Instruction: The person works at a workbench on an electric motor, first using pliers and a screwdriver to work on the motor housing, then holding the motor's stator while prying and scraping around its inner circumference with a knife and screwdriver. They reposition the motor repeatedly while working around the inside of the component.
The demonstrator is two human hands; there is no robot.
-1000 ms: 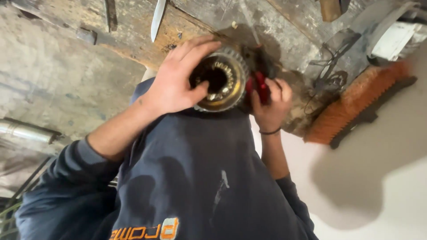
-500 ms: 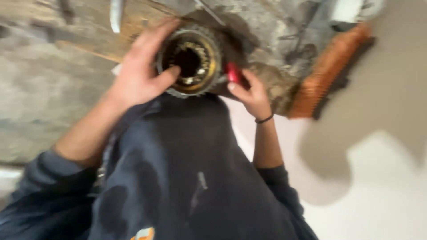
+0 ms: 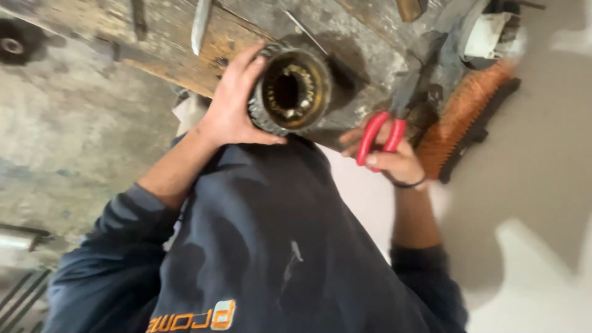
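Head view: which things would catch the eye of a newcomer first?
The round metal part with its brassy toothed bore, top centre, gripped by the left hand. Right of it, the right hand holds red-handled pliers. An orange brush lies at the far right.

pliers (image 3: 394, 117) tips: blurred | white part (image 3: 493, 34): blurred, indistinct | left hand (image 3: 231, 105) fingers: behind ring

My left hand (image 3: 231, 108) is curled, fingers spread and thumb underneath, forearm bare with the sleeve pushed up. My right hand (image 3: 391, 161) is closed in a fist, wrist bent.
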